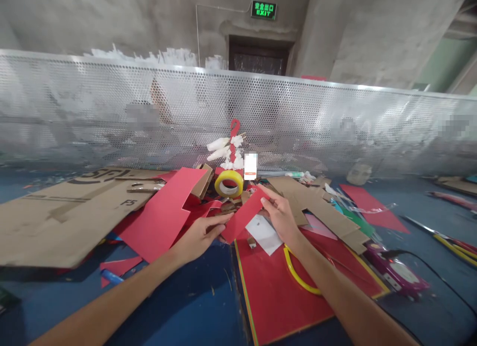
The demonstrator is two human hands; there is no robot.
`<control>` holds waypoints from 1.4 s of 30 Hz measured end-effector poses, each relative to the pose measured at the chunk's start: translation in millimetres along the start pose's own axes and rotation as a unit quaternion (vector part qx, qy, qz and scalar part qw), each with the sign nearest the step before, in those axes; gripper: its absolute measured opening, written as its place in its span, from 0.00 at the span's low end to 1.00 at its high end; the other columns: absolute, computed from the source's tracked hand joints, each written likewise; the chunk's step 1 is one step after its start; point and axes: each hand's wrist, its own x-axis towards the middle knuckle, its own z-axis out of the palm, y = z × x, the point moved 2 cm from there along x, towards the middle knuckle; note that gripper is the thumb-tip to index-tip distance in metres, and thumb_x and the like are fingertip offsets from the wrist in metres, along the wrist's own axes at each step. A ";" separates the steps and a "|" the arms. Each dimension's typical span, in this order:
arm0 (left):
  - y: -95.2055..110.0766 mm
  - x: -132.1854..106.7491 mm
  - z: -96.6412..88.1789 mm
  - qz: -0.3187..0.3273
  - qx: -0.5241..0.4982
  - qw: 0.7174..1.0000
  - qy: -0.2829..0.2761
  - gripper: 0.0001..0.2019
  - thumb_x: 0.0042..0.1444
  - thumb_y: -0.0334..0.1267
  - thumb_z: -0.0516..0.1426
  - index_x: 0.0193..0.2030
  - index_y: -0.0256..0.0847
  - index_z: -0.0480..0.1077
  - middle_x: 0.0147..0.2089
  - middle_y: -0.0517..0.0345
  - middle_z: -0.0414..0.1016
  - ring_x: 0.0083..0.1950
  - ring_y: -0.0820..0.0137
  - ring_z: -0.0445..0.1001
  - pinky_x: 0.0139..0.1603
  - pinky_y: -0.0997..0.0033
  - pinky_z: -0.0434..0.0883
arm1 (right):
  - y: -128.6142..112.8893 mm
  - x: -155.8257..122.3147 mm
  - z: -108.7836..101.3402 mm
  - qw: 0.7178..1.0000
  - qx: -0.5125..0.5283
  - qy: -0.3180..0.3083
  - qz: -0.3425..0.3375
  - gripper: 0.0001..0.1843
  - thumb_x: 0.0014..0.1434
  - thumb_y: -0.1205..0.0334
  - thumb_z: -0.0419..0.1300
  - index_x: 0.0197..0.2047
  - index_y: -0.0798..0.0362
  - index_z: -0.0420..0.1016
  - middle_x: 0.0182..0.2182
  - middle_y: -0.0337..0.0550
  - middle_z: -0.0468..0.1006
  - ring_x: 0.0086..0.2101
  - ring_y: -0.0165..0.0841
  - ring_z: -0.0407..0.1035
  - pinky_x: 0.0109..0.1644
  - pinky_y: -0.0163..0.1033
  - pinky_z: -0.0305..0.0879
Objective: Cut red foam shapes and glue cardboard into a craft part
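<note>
A red paper strip [244,216] is stretched at a slant between both of my hands, above the table. My left hand [203,235] pinches its lower left end. At the upper right end, my right hand [280,213] grips it between thumb and fingers. Just behind the strip stands a roll of yellow tape [228,184]. A larger cut red sheet [160,214] lies left of my left hand. Below my right hand are a white paper piece [264,234] and a red board [278,296] with a curved yellow tube [298,276] on it.
Flattened cardboard [70,216] covers the left side; more cardboard [316,207] lies to the right. A purple power strip [397,271] with a black cable and yellow-handled scissors [450,244] sit at the right. A perforated metal screen [179,117] runs along the back, with a red-and-white craft piece [233,147] before it.
</note>
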 end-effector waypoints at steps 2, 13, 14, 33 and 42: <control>-1.1 0.2 0.2 0.007 -0.012 1.000 -0.008 0.23 0.68 0.45 0.53 0.68 0.46 0.69 0.67 0.54 0.72 0.57 0.56 0.78 0.51 0.61 0.79 | -0.1 -0.2 0.2 1.000 -0.011 0.001 -0.002 0.33 0.60 0.54 0.62 0.68 0.51 0.71 0.41 0.45 0.84 0.40 0.41 0.78 0.47 0.49 0.79; -7.0 -5.1 16.1 0.004 -0.065 0.997 -0.046 0.23 0.67 0.44 0.54 0.67 0.45 0.69 0.57 0.51 0.79 0.49 0.61 0.80 0.48 0.63 0.78 | -1.9 -1.3 -4.0 0.999 -0.039 0.026 0.011 0.28 0.58 0.56 0.61 0.61 0.51 0.77 0.42 0.44 0.84 0.38 0.38 0.78 0.44 0.44 0.77; -6.5 -5.8 17.6 0.003 -0.069 0.997 -0.046 0.23 0.67 0.43 0.54 0.67 0.44 0.69 0.56 0.51 0.80 0.48 0.62 0.80 0.48 0.63 0.78 | -2.7 -1.2 -4.1 0.999 -0.041 0.028 0.014 0.27 0.57 0.56 0.61 0.60 0.51 0.78 0.41 0.44 0.84 0.37 0.38 0.78 0.42 0.43 0.76; -4.6 -6.7 -12.6 0.008 0.282 0.959 0.006 0.22 0.64 0.33 0.47 0.61 0.46 0.72 0.61 0.52 0.76 0.59 0.57 0.75 0.61 0.58 0.69 | -3.6 -4.0 -13.8 0.947 -0.228 -0.217 0.064 0.18 0.55 0.66 0.60 0.48 0.51 0.82 0.28 0.37 0.77 0.27 0.31 0.75 0.34 0.35 0.74; -3.3 -2.2 -14.1 -0.006 0.217 0.976 -0.029 0.15 0.68 0.48 0.51 0.48 0.45 0.74 0.50 0.55 0.81 0.51 0.60 0.78 0.51 0.64 0.70 | 10.6 -6.8 -4.6 0.942 -0.184 -0.275 0.059 0.19 0.60 0.59 0.62 0.53 0.51 0.80 0.30 0.40 0.80 0.28 0.33 0.76 0.35 0.38 0.75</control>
